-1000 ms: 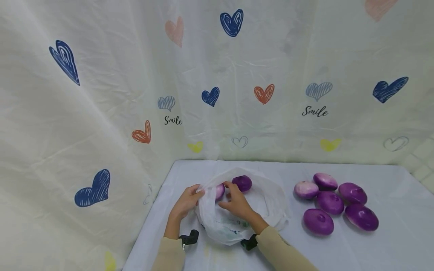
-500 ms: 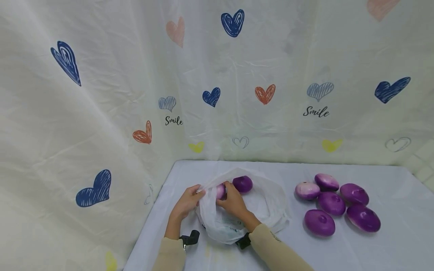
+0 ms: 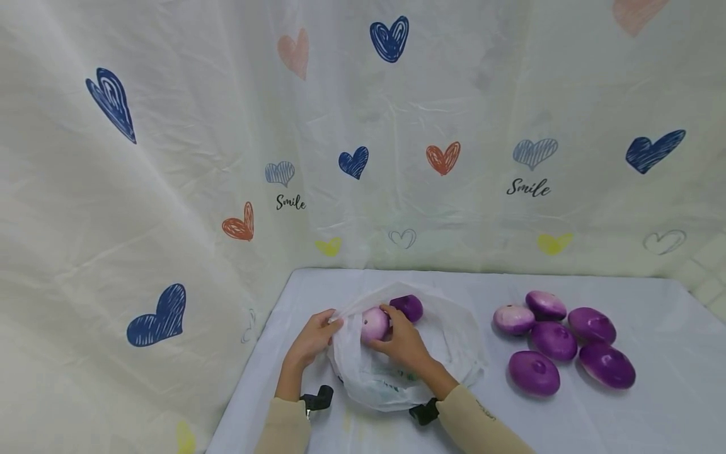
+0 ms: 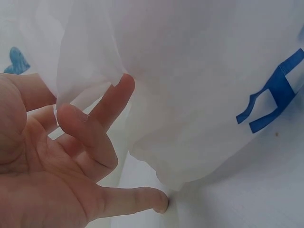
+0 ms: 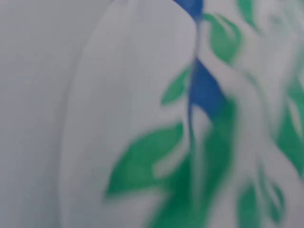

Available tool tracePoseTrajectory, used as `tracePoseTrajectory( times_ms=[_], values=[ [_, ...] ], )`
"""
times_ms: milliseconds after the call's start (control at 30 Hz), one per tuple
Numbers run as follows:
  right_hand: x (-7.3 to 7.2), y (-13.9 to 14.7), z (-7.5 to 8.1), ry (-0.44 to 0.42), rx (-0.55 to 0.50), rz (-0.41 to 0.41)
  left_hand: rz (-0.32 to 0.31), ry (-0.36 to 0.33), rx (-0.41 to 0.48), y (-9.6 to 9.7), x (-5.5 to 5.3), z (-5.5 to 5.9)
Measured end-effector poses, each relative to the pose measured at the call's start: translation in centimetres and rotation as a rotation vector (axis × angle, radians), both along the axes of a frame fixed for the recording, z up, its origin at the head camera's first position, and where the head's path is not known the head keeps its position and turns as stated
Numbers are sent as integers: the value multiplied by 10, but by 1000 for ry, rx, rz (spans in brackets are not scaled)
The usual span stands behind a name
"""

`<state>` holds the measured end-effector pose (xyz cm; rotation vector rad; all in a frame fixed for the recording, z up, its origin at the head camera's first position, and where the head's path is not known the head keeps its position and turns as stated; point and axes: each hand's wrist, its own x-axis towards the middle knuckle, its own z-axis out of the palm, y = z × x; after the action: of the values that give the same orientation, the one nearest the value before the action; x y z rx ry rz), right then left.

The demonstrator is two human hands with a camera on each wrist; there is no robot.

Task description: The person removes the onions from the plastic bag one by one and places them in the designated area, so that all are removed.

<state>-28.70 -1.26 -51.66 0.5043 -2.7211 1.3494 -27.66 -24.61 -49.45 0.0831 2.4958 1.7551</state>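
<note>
In the head view a white plastic bag (image 3: 363, 388) lies with its mouth open. My left hand (image 3: 312, 337) pinches its left rim; the left wrist view shows thumb and fingers on the thin film, with the little finger stretched out below. Inside the bag, my right hand (image 3: 407, 342) grips a pale purple onion (image 3: 374, 324) from its right side, fingers above and thumb below. A darker purple onion (image 3: 411, 308) sits behind that hand in the bag. Green and blue print on the bag wall (image 5: 118, 95) fills the right wrist view, where the right hand is hidden.
Several purple onions (image 3: 554, 340) lie grouped on the white-covered table (image 3: 454, 435), right of the bag. Behind the table hangs a pale curtain (image 3: 482, 94) printed with hearts, which also runs down the left side.
The pale onion has come further out from behind the left bag wall, towards the right, with the right hand on it. My left hand keeps its place on the rim.
</note>
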Motion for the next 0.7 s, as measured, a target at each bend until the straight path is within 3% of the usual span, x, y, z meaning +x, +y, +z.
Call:
tracePoseTrajectory(
  times_ms=[200,467,700],
  values=[
    [9,23,9,-21,-3,-3,37,19,-26,4,0,-2],
    [22,56,18,-40,-74,33,2,-5,-17,-1,-1,-3],
    [34,88,25,24,-109,74,-14,-13,-21,-2,-1,-2]
  ],
)
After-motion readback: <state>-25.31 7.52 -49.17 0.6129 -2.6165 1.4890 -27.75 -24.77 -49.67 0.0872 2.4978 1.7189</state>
